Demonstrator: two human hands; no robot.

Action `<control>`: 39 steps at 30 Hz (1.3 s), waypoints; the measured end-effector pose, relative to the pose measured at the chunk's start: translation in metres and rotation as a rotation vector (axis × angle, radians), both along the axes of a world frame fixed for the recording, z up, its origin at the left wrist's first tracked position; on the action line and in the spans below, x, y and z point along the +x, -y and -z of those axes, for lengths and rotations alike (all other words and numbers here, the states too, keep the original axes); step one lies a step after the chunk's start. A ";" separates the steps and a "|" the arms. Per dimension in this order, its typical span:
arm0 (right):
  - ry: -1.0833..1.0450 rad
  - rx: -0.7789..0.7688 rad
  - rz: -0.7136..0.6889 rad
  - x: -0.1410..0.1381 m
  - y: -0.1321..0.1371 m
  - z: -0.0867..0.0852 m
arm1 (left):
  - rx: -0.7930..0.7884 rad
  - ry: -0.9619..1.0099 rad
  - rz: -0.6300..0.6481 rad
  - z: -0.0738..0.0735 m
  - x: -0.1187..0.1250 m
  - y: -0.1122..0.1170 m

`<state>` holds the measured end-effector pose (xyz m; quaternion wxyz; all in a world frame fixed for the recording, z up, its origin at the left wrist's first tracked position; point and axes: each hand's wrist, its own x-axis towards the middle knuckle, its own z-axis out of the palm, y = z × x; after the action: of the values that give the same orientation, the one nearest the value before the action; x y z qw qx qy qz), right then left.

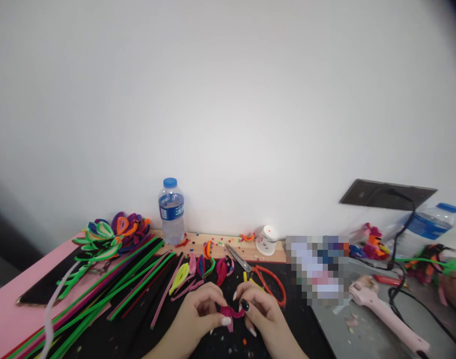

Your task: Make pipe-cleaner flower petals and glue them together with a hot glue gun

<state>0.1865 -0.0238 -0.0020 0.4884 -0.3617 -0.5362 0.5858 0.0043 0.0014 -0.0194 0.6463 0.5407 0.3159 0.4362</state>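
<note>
My left hand (198, 311) and my right hand (260, 311) meet low in the middle of the head view, over a black mat (299, 324). Both pinch a short magenta pipe cleaner piece (231, 314), bent into a loop between the fingertips. The fingers of each hand are curled closed on it. Just beyond the hands lie several folded pipe cleaner petals (201, 267) in yellow, pink, blue and magenta. Orange-handled scissors (263, 281) rest shut to the right of them.
Long green, pink and red pipe cleaners (115, 289) fan out at left beside finished loops (112, 232). A water bottle (171, 212) and a white cup (266, 240) stand by the wall. A pink glue gun (381, 311) and its cable lie at right. Another person's hand (454, 291) shows at the far right.
</note>
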 end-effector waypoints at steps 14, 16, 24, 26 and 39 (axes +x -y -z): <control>0.032 -0.016 0.007 0.000 0.000 -0.001 | 0.060 -0.162 -0.042 -0.003 -0.005 0.002; 0.033 -0.022 0.004 0.000 0.000 -0.001 | 0.060 -0.185 -0.044 -0.004 -0.005 0.003; 0.058 -0.025 0.009 0.000 0.000 -0.001 | 0.063 -0.252 -0.061 -0.018 -0.005 0.006; 0.057 -0.024 0.011 0.000 0.000 -0.002 | 0.071 -0.265 -0.063 -0.017 -0.005 0.006; 0.071 -0.023 0.031 -0.002 0.002 -0.002 | 0.046 -0.231 -0.048 -0.012 -0.004 0.007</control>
<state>0.1842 -0.0253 -0.0003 0.4741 -0.3962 -0.5407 0.5709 0.0007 -0.0061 -0.0074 0.5824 0.5943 0.3911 0.3932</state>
